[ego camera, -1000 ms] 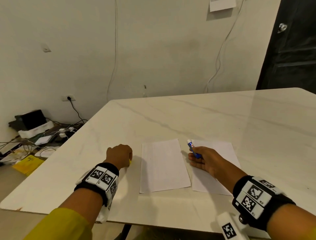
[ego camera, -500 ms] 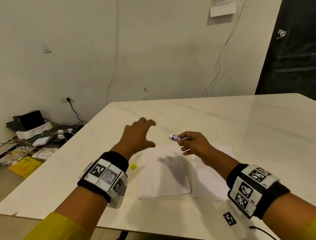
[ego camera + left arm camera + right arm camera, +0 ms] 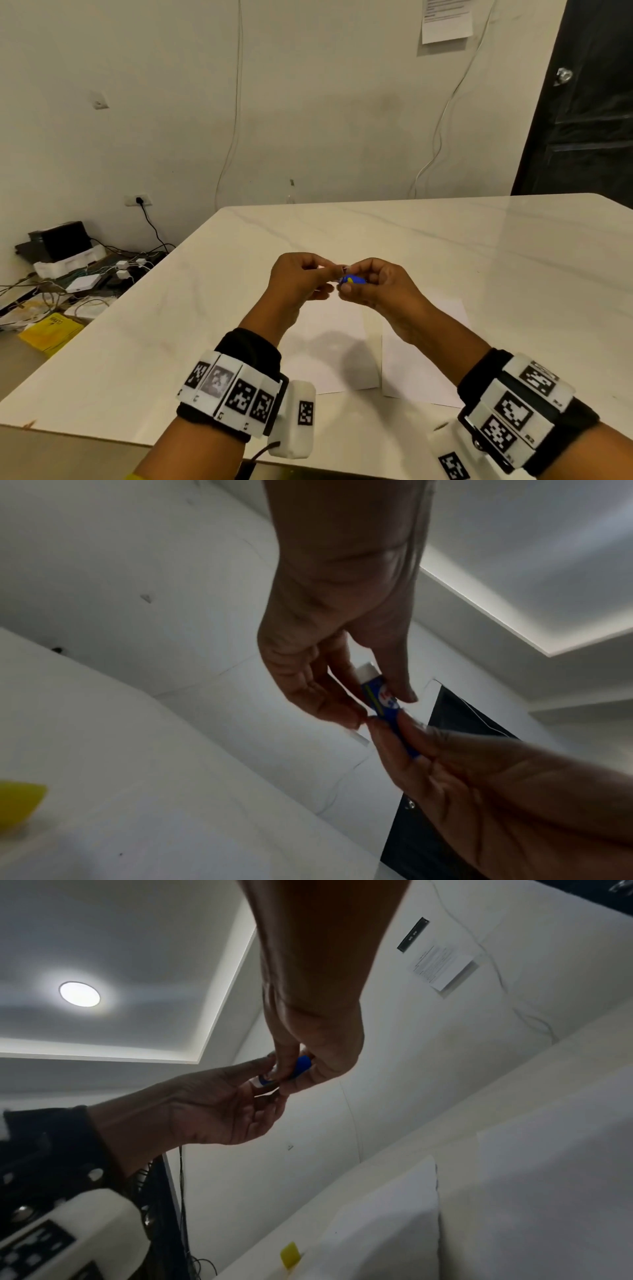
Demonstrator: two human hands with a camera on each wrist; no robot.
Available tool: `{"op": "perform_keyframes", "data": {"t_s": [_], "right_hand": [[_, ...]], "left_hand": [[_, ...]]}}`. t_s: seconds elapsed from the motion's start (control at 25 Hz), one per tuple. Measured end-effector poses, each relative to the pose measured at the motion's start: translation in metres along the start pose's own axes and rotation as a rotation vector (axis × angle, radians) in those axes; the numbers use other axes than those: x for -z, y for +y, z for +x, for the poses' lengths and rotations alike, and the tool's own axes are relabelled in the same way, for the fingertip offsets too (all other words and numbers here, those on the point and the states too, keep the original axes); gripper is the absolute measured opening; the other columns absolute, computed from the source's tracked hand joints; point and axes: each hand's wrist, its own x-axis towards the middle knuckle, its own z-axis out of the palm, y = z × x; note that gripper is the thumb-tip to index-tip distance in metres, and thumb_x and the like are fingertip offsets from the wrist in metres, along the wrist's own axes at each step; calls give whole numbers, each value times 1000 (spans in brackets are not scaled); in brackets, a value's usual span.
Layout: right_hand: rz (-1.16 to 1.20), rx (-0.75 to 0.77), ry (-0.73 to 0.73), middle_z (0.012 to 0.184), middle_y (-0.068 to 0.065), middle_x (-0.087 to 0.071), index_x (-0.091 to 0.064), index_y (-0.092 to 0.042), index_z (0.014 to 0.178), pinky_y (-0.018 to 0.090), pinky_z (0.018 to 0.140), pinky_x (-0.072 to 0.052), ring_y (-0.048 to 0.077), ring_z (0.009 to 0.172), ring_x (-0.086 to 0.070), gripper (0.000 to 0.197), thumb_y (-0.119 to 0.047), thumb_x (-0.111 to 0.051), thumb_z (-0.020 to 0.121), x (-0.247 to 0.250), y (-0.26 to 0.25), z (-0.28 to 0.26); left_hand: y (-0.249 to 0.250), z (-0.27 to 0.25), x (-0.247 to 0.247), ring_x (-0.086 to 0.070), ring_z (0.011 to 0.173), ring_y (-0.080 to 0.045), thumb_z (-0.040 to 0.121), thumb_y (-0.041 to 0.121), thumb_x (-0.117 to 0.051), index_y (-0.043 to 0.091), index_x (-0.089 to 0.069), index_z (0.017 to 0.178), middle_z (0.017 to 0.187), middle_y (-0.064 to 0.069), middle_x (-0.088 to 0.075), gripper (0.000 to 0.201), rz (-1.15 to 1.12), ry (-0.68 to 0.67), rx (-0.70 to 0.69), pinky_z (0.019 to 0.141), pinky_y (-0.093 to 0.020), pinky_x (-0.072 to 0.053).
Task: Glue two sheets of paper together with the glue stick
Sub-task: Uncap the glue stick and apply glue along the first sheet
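Both hands are raised above the table and meet at a small blue glue stick. My right hand grips its blue body. My left hand pinches the end with the white tip between thumb and fingers. Two white sheets lie flat side by side below the hands, the left sheet and the right sheet, partly hidden by my forearms. A small yellow cap lies on the table left of the sheets, hidden in the head view.
The white marble table stretches far and right of the sheets. Its left edge drops to a floor with cables, boxes and a yellow packet. A dark door stands at the right.
My right hand lifted the glue stick off the right sheet. My left hand left the yellow cap on the table, rose and took hold of the stick's white end.
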Motion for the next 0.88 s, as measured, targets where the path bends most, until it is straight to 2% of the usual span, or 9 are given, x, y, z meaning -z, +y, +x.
{"op": "perform_keyframes", "data": {"t_s": [0.08, 0.16, 0.24, 0.36, 0.44, 0.56, 0.68, 0.8, 0.88], "right_hand": [[-26, 23, 64, 91, 6, -66, -64, -14, 82, 26, 76, -59, 26, 78, -69, 24, 8, -70, 76, -2, 1, 0], [-47, 76, 106, 84, 3, -65, -65, -17, 81, 24, 70, -60, 23, 72, -69, 23, 5, -69, 78, -2, 1, 0], [-92, 116, 85, 74, 3, -66, -65, -17, 79, 20, 61, -60, 15, 62, -68, 18, 0, -68, 80, -1, 1, 0], [-147, 135, 57, 66, 4, -64, -66, -16, 77, 17, 50, -54, 8, 53, -65, 11, -12, -63, 87, -2, 5, -3], [-187, 115, 56, 60, 4, -62, -67, -14, 74, 17, 47, -51, 8, 48, -62, 27, -25, -53, 94, -4, 8, -4], [-114, -112, 5, 50, 1, -56, -60, -12, 64, 22, 50, -44, 11, 42, -57, 50, -41, -37, 98, -4, 8, 4], [197, -388, -134, 46, -2, -45, -45, -15, 55, 23, 49, -34, 12, 38, -44, 51, -40, -33, 98, 0, 4, 15], [314, -489, -210, 42, -3, -38, -36, -19, 45, 22, 46, -27, 10, 36, -36, 56, -39, -30, 97, 0, 9, 26], [230, -488, -210, 45, -1, -43, -41, -18, 45, 22, 46, -33, 12, 38, -41, 60, -47, -31, 97, -2, 14, 31]], "left_hand": [[3, 1, -4, -61, 58, -14, 79, 11, -72, 5, -71, 80, 70, -8, -66, 6, -49, 89, -57, 54, -16, -55], [6, 4, -4, -62, 60, -15, 77, 11, -74, 2, -71, 89, 73, -10, -66, 15, -94, 133, -89, 55, -15, -56], [6, 7, -4, -63, 59, -18, 72, 11, -78, 4, -67, 101, 76, -14, -63, 32, -135, 163, -103, 56, -18, -57], [2, 10, -6, -65, 55, -17, 67, 11, -82, 15, -51, 125, 69, -12, -55, 65, -179, 212, -115, 59, -23, -59], [0, 9, -9, -65, 56, -15, 67, 9, -81, 21, -42, 134, 67, -9, -54, 78, -224, 230, -142, 64, -24, -59], [-3, 12, -12, -66, 66, -19, 68, 5, -80, 23, -35, 139, 73, -10, -60, 87, -253, 225, -210, 69, -26, -59], [-5, 18, -13, -67, 73, -18, 68, 0, -79, 24, -35, 140, 72, -6, -64, 88, -197, 216, -299, 75, -27, -60], [-8, 25, -13, -69, 71, -11, 68, 0, -80, 28, -34, 140, 70, 1, -66, 90, -136, 198, -356, 76, -20, -58], [-10, 30, -11, -69, 73, -10, 67, 2, -81, 28, -34, 140, 71, 3, -66, 91, -123, 195, -353, 76, -16, -56]]}}
